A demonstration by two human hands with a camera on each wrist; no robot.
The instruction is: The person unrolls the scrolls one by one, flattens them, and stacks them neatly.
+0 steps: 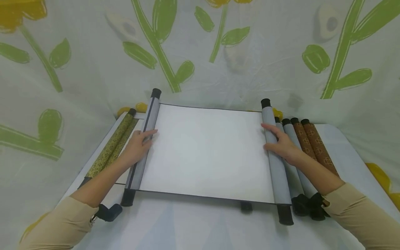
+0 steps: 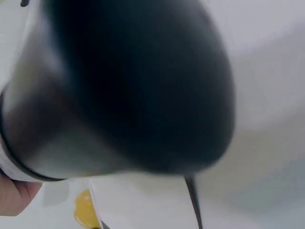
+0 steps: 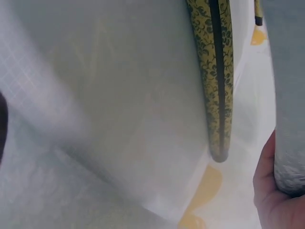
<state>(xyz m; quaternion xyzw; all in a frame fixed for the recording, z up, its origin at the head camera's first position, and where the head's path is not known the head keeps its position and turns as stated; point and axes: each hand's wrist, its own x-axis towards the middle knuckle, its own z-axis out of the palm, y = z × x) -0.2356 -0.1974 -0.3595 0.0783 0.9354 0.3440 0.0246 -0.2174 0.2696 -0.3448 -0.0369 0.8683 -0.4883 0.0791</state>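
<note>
Pale sheet (image 1: pixel 265 73) as wall behind the desk (image 1: pixel 335 142)'s far edge, wrapping past left and right edges. Print: green stems (image 1: pixel 343 45) and leaves (image 1: pixel 165 21), yellow flowers (image 1: pixel 18 14), faint avocados (image 1: pixel 327 24). Desk top white, pale blue triangles (image 1: pixel 167 229) toward near edge. Yellow patch (image 1: pixel 379 177) off right edge. Soft light.

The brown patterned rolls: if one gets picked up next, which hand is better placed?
Probably the right hand: the brown patterned rolls lie on that side, close by. The left hand is across the open scroll, farther away. Both hands hold the scroll, so the right would have to let go first.
</note>
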